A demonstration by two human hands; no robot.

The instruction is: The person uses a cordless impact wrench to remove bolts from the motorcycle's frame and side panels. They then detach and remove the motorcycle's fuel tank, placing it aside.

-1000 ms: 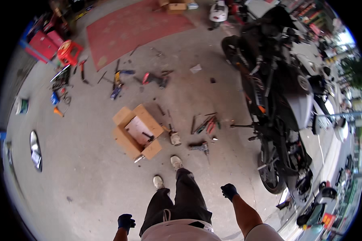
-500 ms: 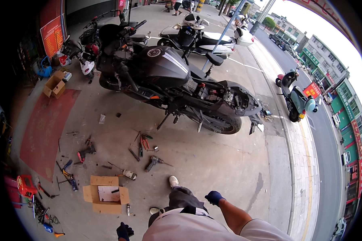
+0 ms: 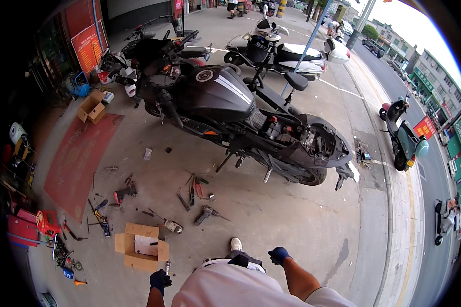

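My left hand (image 3: 160, 280), in a dark blue glove, hangs beside the lower right corner of an open cardboard box (image 3: 125, 261). Its fingers are loosely bent and apart, and I see nothing in them. On the other side of my body, my right hand (image 3: 279, 255), gloved alike, is curled closed over bare concrete, with nothing visible in it. A small metal cylinder (image 3: 168, 266) lies by the box. Ahead stands a dark motorcycle (image 3: 215, 94) with white tank stripes; its seat is off, exposing the parts under its tail.
A cordless drill (image 3: 206, 215), red-handled pliers (image 3: 198, 190), a red-and-black power tool (image 3: 124, 194) and several hand tools lie on the ground. A red mat (image 3: 77, 169) and red stool (image 3: 48, 222) are at left. A white scooter (image 3: 292, 53) stands behind; a teal scooter (image 3: 410, 138) at right.
The view has shifted, so the motorcycle and tools sit further right in it. My left hand has risen closer to the box. A rider on a scooter has appeared on the road at right.
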